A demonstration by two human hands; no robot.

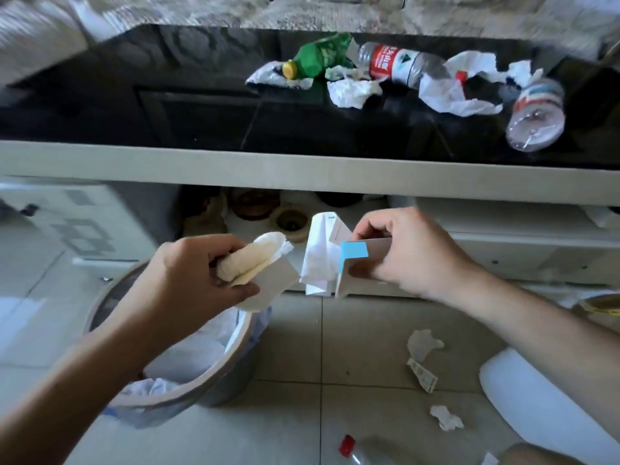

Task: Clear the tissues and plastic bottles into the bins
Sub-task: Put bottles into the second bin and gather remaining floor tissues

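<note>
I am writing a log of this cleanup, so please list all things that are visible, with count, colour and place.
Plastic bottles: four; green, two clear on black table; one clear on floor.
Tissues: several, white; table, floor.
Bin: one, grey, white liner, lower left.
White bin: partly seen, lower right.
Left hand: holds white tissue and paper over the bin.
Right hand: holds white-blue carton and paper.

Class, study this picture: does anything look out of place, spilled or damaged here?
Yes. Crumpled white tissues, a crushed green plastic bottle and clear plastic bottles lie toppled on the black glossy table. More tissue scraps litter the tiled floor beside the round lined bin, not in it.
</note>
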